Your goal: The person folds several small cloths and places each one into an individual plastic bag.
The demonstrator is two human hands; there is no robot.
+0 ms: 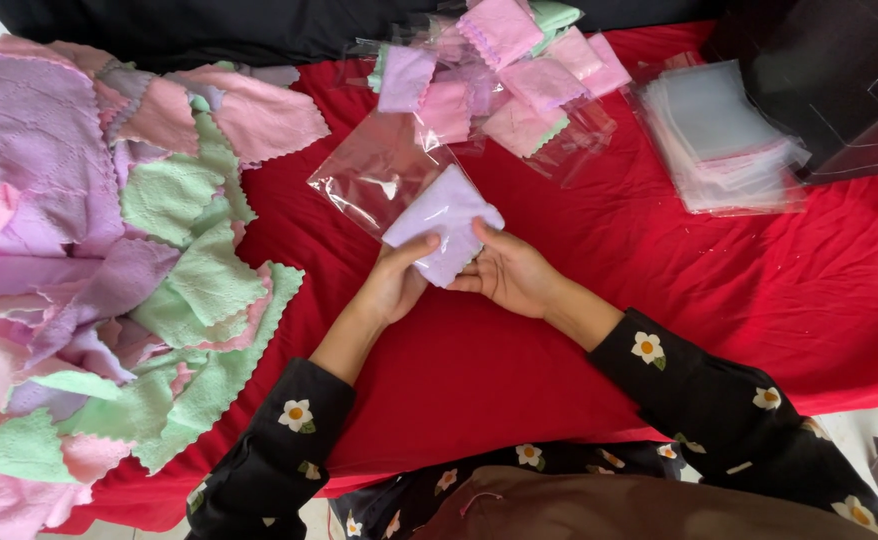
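At the centre of the frame, the person's left hand point(396, 283) and right hand point(508, 270) together hold one folded lilac cloth point(444, 232), fingers curled under it and both thumbs pressed on its near edge. The cloth's far end sits in the mouth of one clear plastic bag point(374, 172), which lies flat on the red tablecloth point(599, 260). Along the left side of the frame spreads a heap of loose cloths point(109, 260) in pink, green and lilac, too many and too overlapped to count. At top centre lies a pile of bagged cloths point(504, 75), roughly eight. In the upper right rests one stack of empty clear bags point(719, 135) beside a dark box point(839, 70).
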